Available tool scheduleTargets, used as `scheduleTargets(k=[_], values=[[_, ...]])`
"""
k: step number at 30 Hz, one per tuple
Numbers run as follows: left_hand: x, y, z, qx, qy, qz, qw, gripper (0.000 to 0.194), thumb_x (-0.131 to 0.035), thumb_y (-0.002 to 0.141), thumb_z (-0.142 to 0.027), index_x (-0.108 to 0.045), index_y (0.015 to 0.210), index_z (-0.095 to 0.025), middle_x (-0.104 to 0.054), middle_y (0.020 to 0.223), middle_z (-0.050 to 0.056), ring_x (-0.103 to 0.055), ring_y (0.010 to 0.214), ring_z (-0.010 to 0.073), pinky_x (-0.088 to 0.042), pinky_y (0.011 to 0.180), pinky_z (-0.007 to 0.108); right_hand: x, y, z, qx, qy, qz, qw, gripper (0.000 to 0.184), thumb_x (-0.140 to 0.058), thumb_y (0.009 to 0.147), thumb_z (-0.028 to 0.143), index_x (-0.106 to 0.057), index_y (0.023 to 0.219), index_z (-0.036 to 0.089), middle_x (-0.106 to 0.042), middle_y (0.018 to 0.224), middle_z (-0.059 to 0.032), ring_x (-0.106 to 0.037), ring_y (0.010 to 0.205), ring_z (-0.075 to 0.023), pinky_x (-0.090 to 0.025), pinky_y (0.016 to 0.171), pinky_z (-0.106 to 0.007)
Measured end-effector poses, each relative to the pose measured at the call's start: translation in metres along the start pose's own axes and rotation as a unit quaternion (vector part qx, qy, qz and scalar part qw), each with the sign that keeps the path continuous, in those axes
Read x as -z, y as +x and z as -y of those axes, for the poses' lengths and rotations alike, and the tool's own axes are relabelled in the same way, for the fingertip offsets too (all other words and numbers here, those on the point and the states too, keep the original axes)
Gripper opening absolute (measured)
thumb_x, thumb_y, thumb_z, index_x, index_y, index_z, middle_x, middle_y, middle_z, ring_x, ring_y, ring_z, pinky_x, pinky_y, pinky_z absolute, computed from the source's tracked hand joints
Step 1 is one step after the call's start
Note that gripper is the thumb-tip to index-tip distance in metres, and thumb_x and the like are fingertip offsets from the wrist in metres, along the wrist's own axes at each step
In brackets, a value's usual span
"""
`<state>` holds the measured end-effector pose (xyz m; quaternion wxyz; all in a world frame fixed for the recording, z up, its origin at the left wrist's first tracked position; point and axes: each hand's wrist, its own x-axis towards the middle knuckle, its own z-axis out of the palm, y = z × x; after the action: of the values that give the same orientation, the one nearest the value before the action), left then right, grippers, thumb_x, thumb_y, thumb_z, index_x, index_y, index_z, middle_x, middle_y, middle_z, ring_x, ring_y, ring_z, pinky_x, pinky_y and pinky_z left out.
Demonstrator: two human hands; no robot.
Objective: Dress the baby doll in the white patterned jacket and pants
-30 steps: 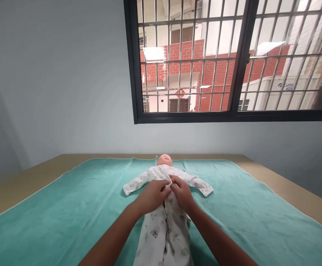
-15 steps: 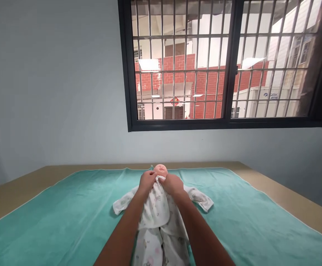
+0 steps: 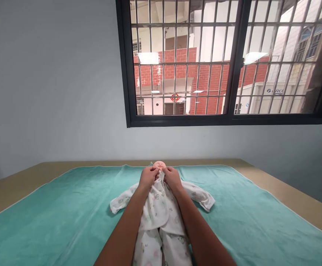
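Observation:
A baby doll (image 3: 158,165) lies on its back on a teal towel (image 3: 67,207), dressed in a white printed romper (image 3: 158,207). My left hand (image 3: 148,176) and my right hand (image 3: 172,176) are side by side at the doll's neck. Both pinch the romper's collar edges just below the chin, fingers closed on the cloth. The doll's face is mostly hidden behind my fingers. The sleeves lie spread out to either side.
The towel covers a tan table (image 3: 17,181) that reaches the pale wall. A dark-framed barred window (image 3: 222,62) hangs above, with brick buildings outside. Bare tabletop (image 3: 288,188) runs along the right and left edges.
Both hands moved up from the doll's chest to its neck, drawing the romper's front flaps closed. The camera tilted slightly.

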<state>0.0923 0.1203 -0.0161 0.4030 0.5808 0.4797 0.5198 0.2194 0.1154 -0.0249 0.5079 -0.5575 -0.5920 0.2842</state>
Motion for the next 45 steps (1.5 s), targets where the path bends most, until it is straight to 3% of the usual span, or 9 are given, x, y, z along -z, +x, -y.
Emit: scheduleTargets(k=[8,17,21,27,31,38,45], values=[[-0.002,-0.003,0.01,0.04,-0.089,0.029,0.995,0.037,-0.075,0.063,-0.046,-0.068,0.074,-0.011,-0.054,0.056,-0.002,-0.04,0.047,0.0052,-0.027,0.046,0.019,-0.007,0.005,-0.022,-0.056,0.234,0.046,0.969,0.026,-0.06,0.07,0.04,-0.049,0.061,0.019,-0.044,0.047,0.0061,-0.037,0.041,-0.0072,-0.029,0.042,-0.021],[0.003,-0.002,0.009,0.048,-0.112,0.056,0.991,0.038,-0.078,0.061,-0.043,-0.07,0.078,-0.01,-0.055,0.059,-0.002,-0.043,0.049,0.0056,-0.028,0.046,0.019,-0.003,0.002,-0.029,-0.067,0.361,0.094,0.926,0.034,-0.08,0.06,0.041,-0.062,0.072,0.014,-0.055,0.056,0.0035,-0.045,0.047,-0.0061,-0.034,0.046,-0.02],[0.001,-0.004,0.008,0.042,-0.09,0.044,0.994,0.033,-0.075,0.064,-0.041,-0.069,0.077,-0.011,-0.053,0.054,-0.004,-0.039,0.046,0.0051,-0.026,0.045,0.02,0.0,0.001,-0.03,-0.072,0.387,0.11,0.913,0.033,-0.084,0.058,0.035,-0.065,0.075,0.014,-0.057,0.057,0.0035,-0.047,0.048,-0.0056,-0.037,0.046,-0.018],[-0.001,-0.006,0.005,0.025,-0.066,0.046,0.996,0.029,-0.072,0.067,-0.041,-0.063,0.071,-0.014,-0.054,0.054,-0.004,-0.043,0.046,0.0067,-0.03,0.047,0.02,0.006,0.004,-0.037,-0.09,0.424,0.144,0.889,0.028,-0.081,0.067,0.034,-0.068,0.079,0.013,-0.065,0.068,-0.0029,-0.056,0.057,-0.0088,-0.048,0.053,-0.02],[-0.004,-0.007,0.002,0.009,-0.045,0.041,0.998,0.032,-0.069,0.069,-0.044,-0.06,0.063,-0.015,-0.053,0.052,-0.003,-0.042,0.046,0.0071,-0.03,0.047,0.021,0.008,0.003,-0.037,-0.095,0.429,0.159,0.884,0.022,-0.079,0.069,0.027,-0.069,0.081,0.012,-0.064,0.067,-0.0025,-0.056,0.056,-0.0076,-0.048,0.052,-0.017],[-0.007,-0.004,0.006,0.005,-0.049,0.021,0.999,0.014,-0.067,0.064,-0.021,-0.063,0.076,-0.015,-0.061,0.063,-0.001,-0.049,0.052,0.0082,-0.035,0.05,0.02,0.009,0.0,-0.033,-0.102,0.419,0.151,0.89,0.016,-0.076,0.068,0.019,-0.067,0.079,0.013,-0.066,0.07,-0.002,-0.058,0.058,-0.0069,-0.048,0.052,-0.015],[-0.006,-0.003,0.01,0.024,-0.093,0.016,0.995,0.02,-0.064,0.066,-0.018,-0.059,0.085,-0.016,-0.054,0.056,-0.005,-0.045,0.046,0.0066,-0.032,0.046,0.019,0.005,0.001,-0.031,-0.115,0.379,0.132,0.909,0.023,-0.08,0.067,0.027,-0.066,0.075,0.012,-0.064,0.065,-0.0025,-0.056,0.054,-0.0073,-0.047,0.05,-0.016]])
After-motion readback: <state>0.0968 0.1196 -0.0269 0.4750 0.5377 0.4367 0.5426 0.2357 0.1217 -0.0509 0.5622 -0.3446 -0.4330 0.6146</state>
